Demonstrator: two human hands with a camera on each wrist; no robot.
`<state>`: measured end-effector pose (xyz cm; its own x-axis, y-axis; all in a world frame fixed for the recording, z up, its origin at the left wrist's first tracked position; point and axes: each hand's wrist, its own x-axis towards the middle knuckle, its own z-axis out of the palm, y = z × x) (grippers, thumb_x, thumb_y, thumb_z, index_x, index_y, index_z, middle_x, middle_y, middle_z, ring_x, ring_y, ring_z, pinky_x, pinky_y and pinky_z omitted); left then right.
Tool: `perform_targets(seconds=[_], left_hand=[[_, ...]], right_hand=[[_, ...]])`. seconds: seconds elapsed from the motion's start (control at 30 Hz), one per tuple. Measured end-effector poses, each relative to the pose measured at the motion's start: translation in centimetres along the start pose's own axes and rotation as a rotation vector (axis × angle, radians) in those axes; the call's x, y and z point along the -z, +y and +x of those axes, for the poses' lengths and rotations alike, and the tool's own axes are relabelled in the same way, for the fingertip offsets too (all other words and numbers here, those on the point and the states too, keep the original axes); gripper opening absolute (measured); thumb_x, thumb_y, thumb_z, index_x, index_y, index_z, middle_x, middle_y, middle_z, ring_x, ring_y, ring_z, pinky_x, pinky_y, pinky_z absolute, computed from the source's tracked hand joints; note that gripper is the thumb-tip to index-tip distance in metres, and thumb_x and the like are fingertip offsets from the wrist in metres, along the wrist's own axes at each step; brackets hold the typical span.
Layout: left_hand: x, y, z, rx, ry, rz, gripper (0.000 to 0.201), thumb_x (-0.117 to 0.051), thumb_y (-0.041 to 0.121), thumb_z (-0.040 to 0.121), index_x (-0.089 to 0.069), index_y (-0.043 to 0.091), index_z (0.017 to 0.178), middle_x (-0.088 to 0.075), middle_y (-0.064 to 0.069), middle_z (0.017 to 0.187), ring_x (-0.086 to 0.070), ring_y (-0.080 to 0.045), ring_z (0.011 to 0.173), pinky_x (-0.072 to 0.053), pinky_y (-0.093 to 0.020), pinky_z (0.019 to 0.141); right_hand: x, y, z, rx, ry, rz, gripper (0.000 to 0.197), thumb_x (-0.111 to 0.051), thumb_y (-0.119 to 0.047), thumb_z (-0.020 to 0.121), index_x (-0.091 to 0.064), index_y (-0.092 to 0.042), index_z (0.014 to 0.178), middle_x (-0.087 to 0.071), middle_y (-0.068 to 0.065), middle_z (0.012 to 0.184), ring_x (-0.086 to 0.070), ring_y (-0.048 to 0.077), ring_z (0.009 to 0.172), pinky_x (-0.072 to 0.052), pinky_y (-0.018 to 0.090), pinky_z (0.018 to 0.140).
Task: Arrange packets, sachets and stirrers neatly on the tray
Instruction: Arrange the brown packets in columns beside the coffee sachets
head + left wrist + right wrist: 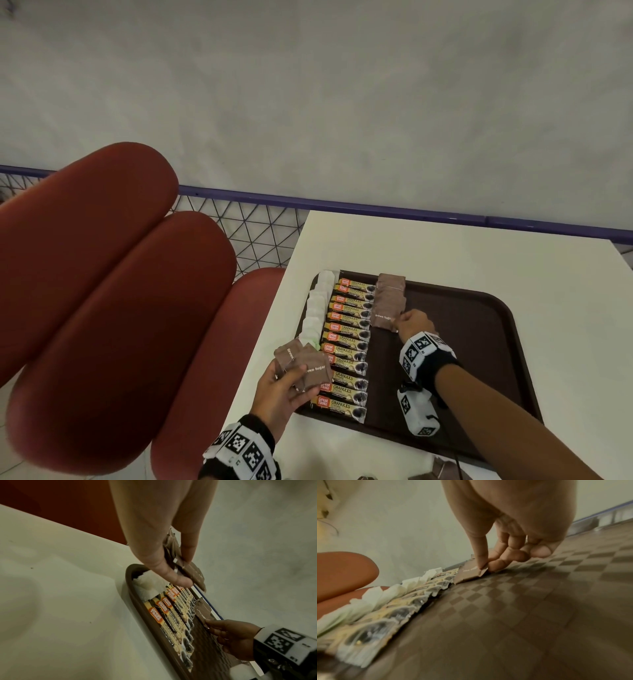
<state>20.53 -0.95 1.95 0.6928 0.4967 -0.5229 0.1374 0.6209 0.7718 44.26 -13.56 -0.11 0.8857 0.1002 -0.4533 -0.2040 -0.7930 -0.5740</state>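
1. Fingers [298, 371] of the left hand [277, 390] are curled around a fan of brown sugar sachets [305, 365], held above the tray's [479, 342] near-left edge.
2. White sachets [317, 308] and coffee granule packets [349, 346] are laid in adjacent columns on the tray.
3. A brown sachet [383, 318], the nearest of its column, is pinched at its corner by the right hand [412, 325].

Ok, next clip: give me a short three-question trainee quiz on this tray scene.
1. True or false: the left hand is empty.
2. Which row does the right hand touch? A white sachets; B coffee granule sticks; C brown sugar row.
3. Fill in: the coffee sticks lie between the white sachets and the ____ sugar row on the tray.

Key: 1 false, it holds brown sugar packets. 2 C. 3 brown.
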Motion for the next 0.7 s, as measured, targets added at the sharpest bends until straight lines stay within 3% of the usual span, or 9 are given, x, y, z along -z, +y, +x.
perform_targets(seconds=[0.1, 0.23, 0.37, 0.47, 0.53, 0.63, 0.7], left_hand=[[0.0, 0.1, -0.1, -0.001, 0.0, 0.005, 0.034, -0.054, -0.001, 0.089, -0.055, 0.015, 0.119, -0.067, -0.013, 0.11, -0.066, -0.03, 0.096, -0.059, -0.033, 0.069], [-0.1, 0.3, -0.2, 0.006, 0.004, -0.001, 0.035, -0.055, -0.001, 0.088, -0.055, 0.015, 0.12, -0.065, -0.015, 0.114, -0.065, -0.032, 0.099, -0.059, -0.034, 0.068], [-0.2, 0.3, -0.3, -0.004, -0.003, 0.007, 0.037, -0.053, -0.002, 0.089, -0.055, 0.016, 0.12, -0.065, -0.014, 0.114, -0.065, -0.033, 0.1, -0.057, -0.034, 0.068], [-0.6, 0.2, -0.4, -0.008, -0.017, 0.027, 0.038, -0.052, -0.003, 0.089, -0.055, 0.018, 0.121, -0.066, -0.011, 0.112, -0.066, -0.031, 0.099, -0.057, -0.034, 0.069], [-1.0, 0.0, -0.5, -0.011, -0.03, 0.045, 0.038, -0.052, -0.002, 0.089, -0.054, 0.018, 0.121, -0.067, -0.01, 0.11, -0.066, -0.03, 0.097, -0.057, -0.033, 0.068], [-1.5, -0.1, -0.7, -0.016, -0.033, 0.077, 0.039, -0.053, 0.001, 0.09, -0.052, 0.017, 0.125, -0.067, -0.011, 0.112, -0.066, -0.031, 0.1, -0.058, -0.031, 0.066], [-1.8, -0.2, -0.7, -0.019, -0.033, 0.092, 0.04, -0.055, 0.002, 0.089, -0.052, 0.017, 0.127, -0.066, -0.012, 0.116, -0.065, -0.031, 0.102, -0.057, -0.033, 0.07]], right_hand=[[-0.1, -0.3, -0.1, 0.0, 0.02, -0.071, 0.01, -0.058, -0.025, 0.086, -0.054, -0.018, 0.081, -0.063, 0.015, 0.11, -0.055, 0.036, 0.107, -0.042, 0.039, 0.096], [0.0, 0.1, -0.1, 0.017, 0.032, -0.069, 0.024, -0.06, -0.029, 0.086, -0.054, -0.011, 0.102, -0.059, 0.015, 0.114, -0.049, 0.035, 0.112, -0.04, 0.04, 0.097], [0.1, 0.6, -0.6, 0.11, 0.123, -0.119, 0.035, -0.06, -0.032, 0.084, -0.05, -0.009, 0.108, -0.054, 0.015, 0.119, -0.044, 0.034, 0.116, -0.038, 0.04, 0.095], [0.1, 0.7, -2.2, 0.231, 0.129, -0.067, 0.022, -0.057, -0.025, 0.086, -0.052, -0.01, 0.101, -0.054, 0.011, 0.113, -0.044, 0.031, 0.113, -0.037, 0.036, 0.09], [0.0, 0.8, -3.5, 0.338, 0.032, 0.023, 0.01, -0.059, -0.019, 0.085, -0.051, -0.015, 0.09, -0.055, 0.007, 0.105, -0.046, 0.027, 0.107, -0.037, 0.03, 0.083], [-0.3, 1.0, -5.9, 0.472, -0.201, 0.19, 0.015, -0.062, -0.011, 0.085, -0.049, -0.019, 0.082, -0.056, 0.003, 0.093, -0.053, 0.018, 0.091, -0.04, 0.018, 0.07], [-0.5, 1.0, -7.7, 0.517, -0.355, 0.268, 0.018, -0.063, -0.01, 0.084, -0.048, -0.02, 0.083, -0.055, -0.001, 0.087, -0.054, 0.013, 0.083, -0.042, 0.014, 0.068]])
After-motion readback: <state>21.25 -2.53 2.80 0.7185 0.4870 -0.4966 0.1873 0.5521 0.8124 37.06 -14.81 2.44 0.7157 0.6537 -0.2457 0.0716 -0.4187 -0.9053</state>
